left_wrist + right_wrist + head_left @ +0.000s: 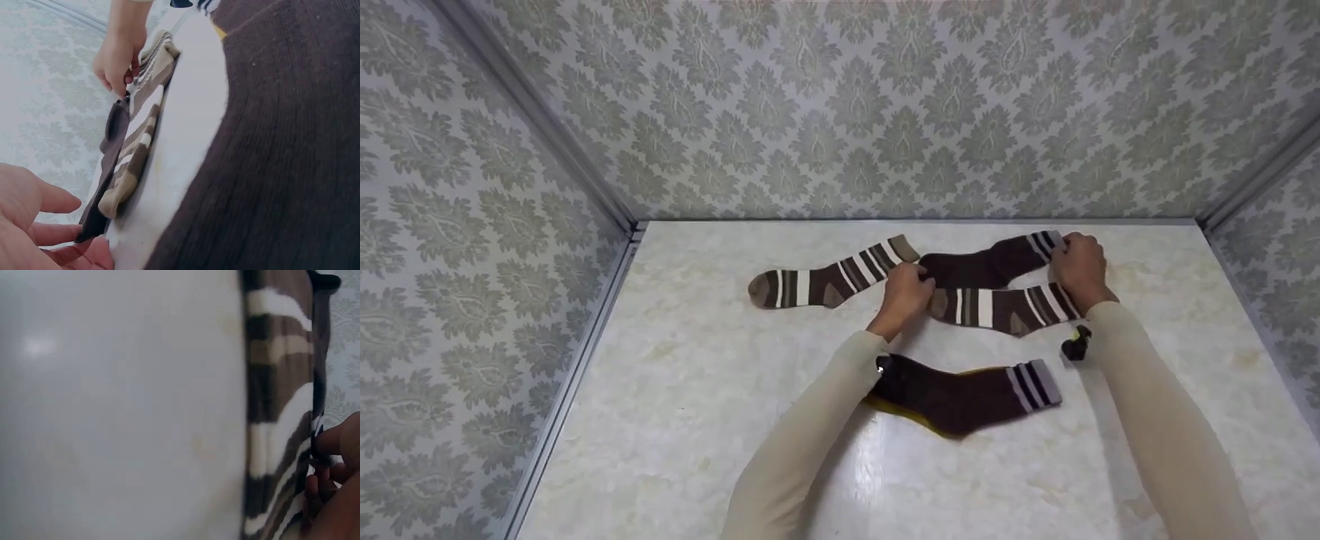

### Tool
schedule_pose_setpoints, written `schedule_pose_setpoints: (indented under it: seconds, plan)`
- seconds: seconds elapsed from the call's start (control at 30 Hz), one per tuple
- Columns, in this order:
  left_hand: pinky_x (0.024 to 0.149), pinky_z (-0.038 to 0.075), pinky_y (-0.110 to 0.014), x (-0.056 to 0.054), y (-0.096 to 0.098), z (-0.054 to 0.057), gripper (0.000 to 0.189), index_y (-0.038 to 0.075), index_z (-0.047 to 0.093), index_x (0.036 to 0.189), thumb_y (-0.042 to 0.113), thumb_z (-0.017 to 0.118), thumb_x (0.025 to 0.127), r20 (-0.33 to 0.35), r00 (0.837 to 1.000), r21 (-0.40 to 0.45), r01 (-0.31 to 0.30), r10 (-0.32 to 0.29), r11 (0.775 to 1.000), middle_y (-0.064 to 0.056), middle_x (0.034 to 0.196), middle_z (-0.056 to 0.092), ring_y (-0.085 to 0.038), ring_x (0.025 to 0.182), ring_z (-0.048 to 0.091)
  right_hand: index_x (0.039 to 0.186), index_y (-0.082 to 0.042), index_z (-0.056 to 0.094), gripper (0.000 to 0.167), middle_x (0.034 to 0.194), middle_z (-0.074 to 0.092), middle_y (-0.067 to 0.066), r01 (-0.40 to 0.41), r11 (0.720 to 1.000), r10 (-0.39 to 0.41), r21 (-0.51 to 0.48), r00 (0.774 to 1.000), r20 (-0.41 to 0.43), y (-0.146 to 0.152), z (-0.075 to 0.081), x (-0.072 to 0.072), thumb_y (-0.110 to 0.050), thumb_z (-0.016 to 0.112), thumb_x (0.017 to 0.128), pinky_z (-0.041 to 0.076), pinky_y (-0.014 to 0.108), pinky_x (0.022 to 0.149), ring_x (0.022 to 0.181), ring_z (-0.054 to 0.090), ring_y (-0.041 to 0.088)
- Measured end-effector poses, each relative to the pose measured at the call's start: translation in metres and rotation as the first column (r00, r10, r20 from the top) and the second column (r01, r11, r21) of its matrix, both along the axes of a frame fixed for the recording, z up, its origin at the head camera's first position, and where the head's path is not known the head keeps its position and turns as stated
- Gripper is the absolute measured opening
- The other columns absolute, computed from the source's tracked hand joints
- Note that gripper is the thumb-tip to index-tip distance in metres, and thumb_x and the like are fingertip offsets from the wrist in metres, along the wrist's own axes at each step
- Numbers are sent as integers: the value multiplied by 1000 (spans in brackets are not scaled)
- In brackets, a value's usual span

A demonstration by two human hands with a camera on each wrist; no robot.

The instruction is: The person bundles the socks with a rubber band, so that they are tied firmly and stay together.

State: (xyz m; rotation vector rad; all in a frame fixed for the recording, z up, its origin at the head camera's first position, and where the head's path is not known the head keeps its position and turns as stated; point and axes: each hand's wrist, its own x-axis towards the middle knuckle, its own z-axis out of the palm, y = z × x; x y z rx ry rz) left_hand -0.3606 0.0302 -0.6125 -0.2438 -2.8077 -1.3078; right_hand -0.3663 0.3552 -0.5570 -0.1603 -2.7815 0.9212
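A dark brown sock with a grey striped cuff lies at the back of the table. My left hand holds its toe end between the fingers, seen close in the left wrist view beside the dark toe. At the cuff end my right hand pinches the edge; the right wrist view shows thumb and fingers there. Just in front, parallel to it, lies a brown striped sock, its cuff partly hidden by the right hand. Another striped sock lies left of my left hand.
Nearer the front, a second dark sock with a grey striped cuff lies over something mustard yellow, which shows along its edges. My left forearm passes beside its toe. The white marbled table meets patterned walls at the back and sides.
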Motion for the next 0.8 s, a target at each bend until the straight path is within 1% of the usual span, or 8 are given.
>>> schedule_pose_setpoints:
  seconds: [0.13, 0.27, 0.37, 0.43, 0.5, 0.6, 0.67, 0.8]
  plan:
    - [93, 60, -34, -5, -10, -1, 26, 0, 83, 120, 13, 73, 100, -12, 1000, 24, 1, -1, 1000, -12, 115, 82, -23, 107, 76, 118, 16, 66, 36, 99, 66, 31, 1, 995, -8, -95, 997, -72, -4, 6, 9, -11, 43, 109, 45, 53, 79, 83, 58, 40]
    - [97, 59, -33, -6, -21, 3, 31, -2, 81, 126, 13, 72, 101, 0, 1000, 62, -21, 21, 998, -13, 122, 81, -23, 116, 76, 131, 13, 63, 39, 104, 65, 26, -16, 990, 4, -142, 996, -86, -10, 16, 20, -18, 44, 116, 44, 40, 76, 83, 57, 28]
    - [100, 59, -36, 14, -29, 34, 32, -5, 78, 130, 11, 69, 103, 19, 1000, 92, -9, 7, 996, -17, 128, 79, -26, 121, 74, 138, 11, 64, 39, 114, 68, 29, -31, 984, 11, -177, 994, -110, -12, 23, 24, -18, 51, 116, 45, 35, 78, 93, 62, 30]
    - [97, 59, -34, 23, -36, 41, 34, -4, 78, 130, 16, 68, 104, -21, 1000, 99, 6, -4, 995, -17, 127, 79, -25, 120, 74, 139, 10, 66, 37, 121, 70, 29, -32, 978, 4, -206, 991, -132, -14, 28, 27, -16, 56, 114, 45, 33, 83, 102, 63, 29]
    - [98, 59, -36, 40, -43, 64, 34, -5, 77, 131, 15, 67, 106, -26, 999, 87, 30, -28, 996, -19, 128, 78, -28, 121, 73, 137, 9, 68, 35, 126, 71, 27, -21, 971, -15, -238, 989, -149, -15, 33, 30, -15, 61, 112, 45, 29, 87, 105, 63, 22]
    - [91, 59, -34, 50, -51, 73, 32, -6, 77, 131, 12, 68, 106, -49, 998, 95, 40, -35, 995, -20, 126, 78, -25, 108, 74, 133, 8, 70, 33, 121, 71, 20, -8, 951, -37, -309, 989, -142, -17, 41, 37, -15, 66, 109, 46, 24, 86, 99, 60, 9]
    - [88, 58, -36, 63, -55, 95, 31, -10, 74, 131, 3, 68, 104, -23, 999, 104, 37, -35, 994, -23, 125, 77, -29, 102, 73, 131, 8, 69, 33, 116, 71, 14, -14, 935, -33, -355, 991, -126, -18, 44, 42, -15, 69, 107, 47, 23, 84, 96, 59, 4]
    - [87, 60, -35, 71, -66, 102, 24, -7, 79, 125, 2, 69, 105, -91, 996, 106, 3, 7, 994, -20, 118, 80, -27, 101, 76, 122, 8, 66, 28, 101, 67, -1, -53, 897, 2, -439, 993, -116, -20, 48, 53, -11, 72, 102, 50, 20, 80, 91, 62, 3]
